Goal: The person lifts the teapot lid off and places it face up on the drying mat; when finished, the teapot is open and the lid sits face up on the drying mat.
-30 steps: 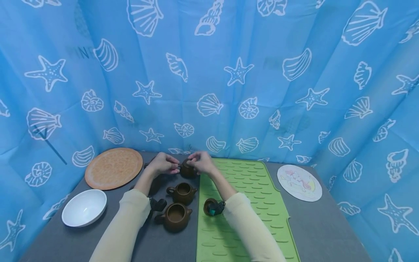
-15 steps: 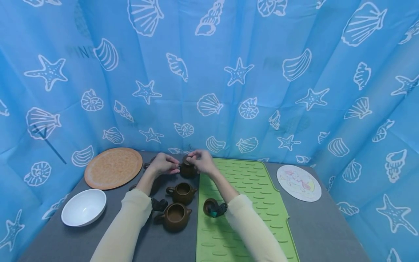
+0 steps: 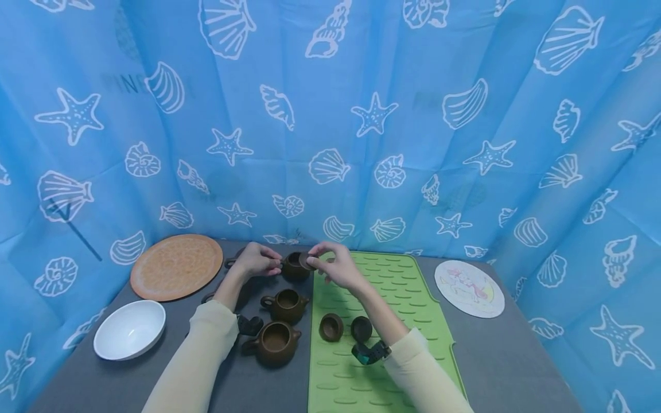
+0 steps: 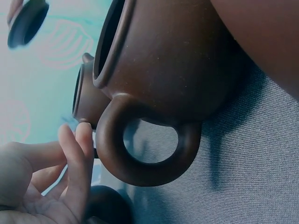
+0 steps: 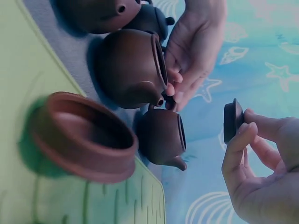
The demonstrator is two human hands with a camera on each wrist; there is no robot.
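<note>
At the back of the table, my left hand (image 3: 255, 261) pinches the handle of a small brown teapot (image 3: 295, 269). The pot stands open-topped, spout turned right, and also shows in the right wrist view as the farther teapot (image 5: 161, 137). My right hand (image 3: 338, 267) pinches its round brown lid (image 5: 232, 120) between thumb and fingers, tilted on edge and raised off the pot. Nearer stand two more lidless teapots, a middle one (image 3: 287, 306) and a front one (image 3: 273, 344). Two upturned lids, one on the left (image 3: 331, 327) and one on the right (image 3: 361, 328), lie on the green mat (image 3: 413, 321).
More dark teapots (image 3: 245, 292) stand partly hidden behind my left forearm. At the left are a white bowl (image 3: 129, 330) and a round tan board (image 3: 177, 267). A white round mat with a printed picture (image 3: 470, 288) lies at the right. A blue curtain (image 3: 330, 115) closes off the back.
My right hand has lifted the lid off the far teapot and moved right, baring its opening. The right-hand lid on the mat now shows. My left hand stays at the handle.
</note>
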